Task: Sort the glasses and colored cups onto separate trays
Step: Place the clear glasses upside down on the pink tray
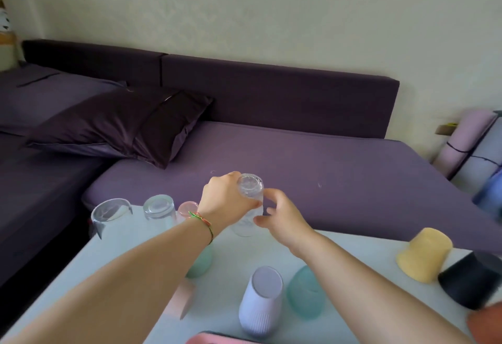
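Your left forearm (135, 275) covers most of a frosted pale green cup (201, 262) and a pale pink cup (183, 301); your left hand (225, 199) hides its fingertips behind the upturned clear glass (250, 189) it grips. Blur obscures whether your right hand (282, 216) touches it. The bottom edge crops a pink tray (217, 340), the right edge a black cup (472, 281).

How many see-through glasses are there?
3. The corner glass and the glass beside it stand upside down at the table's far left edge. The third glass, also upside down, is gripped by the left hand. Others may be hidden.
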